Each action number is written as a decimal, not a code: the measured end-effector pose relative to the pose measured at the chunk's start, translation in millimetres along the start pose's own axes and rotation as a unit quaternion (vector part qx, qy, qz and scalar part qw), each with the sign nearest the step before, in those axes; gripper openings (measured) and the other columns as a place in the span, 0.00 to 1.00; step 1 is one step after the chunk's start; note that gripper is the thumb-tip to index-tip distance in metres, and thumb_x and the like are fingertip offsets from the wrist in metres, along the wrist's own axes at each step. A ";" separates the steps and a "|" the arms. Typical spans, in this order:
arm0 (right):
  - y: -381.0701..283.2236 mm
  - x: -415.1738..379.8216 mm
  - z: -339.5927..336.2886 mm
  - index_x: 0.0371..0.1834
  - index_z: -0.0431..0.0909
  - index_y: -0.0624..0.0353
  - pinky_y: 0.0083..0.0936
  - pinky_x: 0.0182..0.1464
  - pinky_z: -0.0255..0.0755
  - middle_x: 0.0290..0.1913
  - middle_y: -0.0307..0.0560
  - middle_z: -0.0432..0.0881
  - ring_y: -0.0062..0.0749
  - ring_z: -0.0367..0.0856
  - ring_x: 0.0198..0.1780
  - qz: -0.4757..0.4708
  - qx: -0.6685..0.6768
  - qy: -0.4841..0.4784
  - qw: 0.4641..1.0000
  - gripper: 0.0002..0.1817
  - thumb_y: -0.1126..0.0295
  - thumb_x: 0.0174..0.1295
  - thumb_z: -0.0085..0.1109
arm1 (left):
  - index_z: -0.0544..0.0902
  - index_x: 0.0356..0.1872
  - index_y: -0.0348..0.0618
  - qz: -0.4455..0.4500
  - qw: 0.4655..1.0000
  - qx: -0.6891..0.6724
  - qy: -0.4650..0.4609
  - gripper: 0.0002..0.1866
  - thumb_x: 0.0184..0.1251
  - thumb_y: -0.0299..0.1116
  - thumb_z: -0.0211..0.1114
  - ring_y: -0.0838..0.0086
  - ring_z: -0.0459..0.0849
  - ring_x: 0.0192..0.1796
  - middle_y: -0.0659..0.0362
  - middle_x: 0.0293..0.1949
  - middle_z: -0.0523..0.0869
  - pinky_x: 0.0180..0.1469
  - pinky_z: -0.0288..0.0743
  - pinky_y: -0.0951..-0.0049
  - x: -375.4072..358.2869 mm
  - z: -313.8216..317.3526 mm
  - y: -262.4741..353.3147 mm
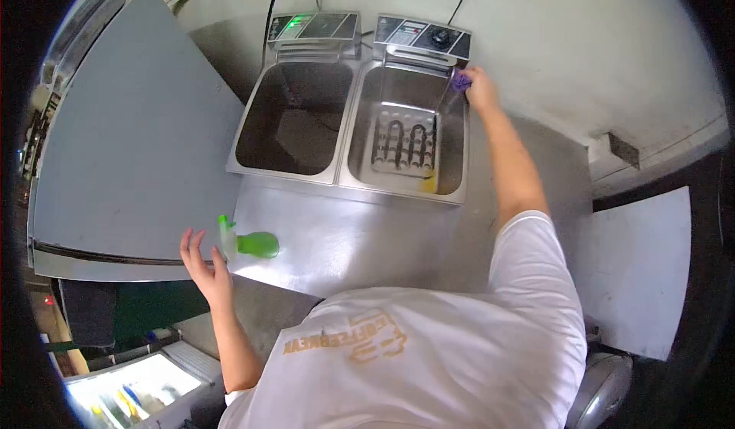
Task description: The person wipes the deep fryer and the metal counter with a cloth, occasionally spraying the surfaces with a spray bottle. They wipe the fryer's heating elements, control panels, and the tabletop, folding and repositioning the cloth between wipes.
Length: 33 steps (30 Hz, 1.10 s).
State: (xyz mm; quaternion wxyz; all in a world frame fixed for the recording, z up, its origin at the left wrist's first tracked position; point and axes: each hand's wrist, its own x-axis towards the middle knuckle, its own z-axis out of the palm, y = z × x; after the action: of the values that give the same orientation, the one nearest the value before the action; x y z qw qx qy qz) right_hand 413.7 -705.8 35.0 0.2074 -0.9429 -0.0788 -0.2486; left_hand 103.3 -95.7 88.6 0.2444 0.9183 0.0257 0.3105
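My right hand (481,92) is closed around a purple scrubber (461,81), at the back right corner of the right fryer tank (465,153). That tank has a dark heating coil (406,144) and a perforated plate at its bottom, with a yellowish patch near the front right. Beside it stands the left fryer tank (287,172), dark inside. Fingers spread and holding nothing, my left hand (205,268) hovers close to a green spray bottle (259,244) on the steel counter (329,234).
Behind the tanks sit two control boxes (315,26), the left one with green lights, and cables run up the wall. A grey panel-topped unit (130,161) borders the counter on the left. A lit display case (145,383) is at lower left.
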 end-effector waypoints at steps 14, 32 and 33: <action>-45.8 -94.3 -50.4 0.44 0.86 0.48 0.43 0.53 0.75 0.44 0.54 0.83 0.53 0.80 0.49 -0.030 -0.064 -0.163 0.984 0.16 0.76 0.54 0.55 | 0.52 0.77 0.47 -0.082 0.946 -0.265 -0.165 0.52 0.51 0.29 0.74 0.59 0.64 0.71 0.49 0.71 0.64 0.72 0.57 0.59 -31.8 53.2 -65.3; -89.7 -133.8 -128.7 0.53 0.82 0.60 0.24 0.51 0.74 0.42 0.39 0.87 0.24 0.82 0.45 0.151 0.235 -0.029 0.960 0.17 0.77 0.62 0.53 | 0.69 0.66 0.36 -0.087 0.921 -0.302 -0.230 0.36 0.56 0.30 0.73 0.65 0.74 0.64 0.51 0.62 0.76 0.65 0.65 0.67 -32.2 79.8 -91.3; -99.3 -129.2 -115.6 0.56 0.81 0.56 0.26 0.51 0.75 0.43 0.40 0.87 0.25 0.82 0.45 0.203 0.203 -0.118 0.951 0.20 0.77 0.60 0.53 | 0.72 0.63 0.35 -0.113 0.911 -0.333 -0.216 0.33 0.56 0.32 0.74 0.64 0.76 0.61 0.50 0.60 0.79 0.65 0.65 0.67 -30.5 80.0 -89.2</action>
State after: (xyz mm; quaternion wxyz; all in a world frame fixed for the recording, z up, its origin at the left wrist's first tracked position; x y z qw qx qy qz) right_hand 226.6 -671.9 96.5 0.4293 -0.8997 0.0413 -0.0675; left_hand 134.6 -57.9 -24.9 0.5687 0.8195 -0.0293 0.0652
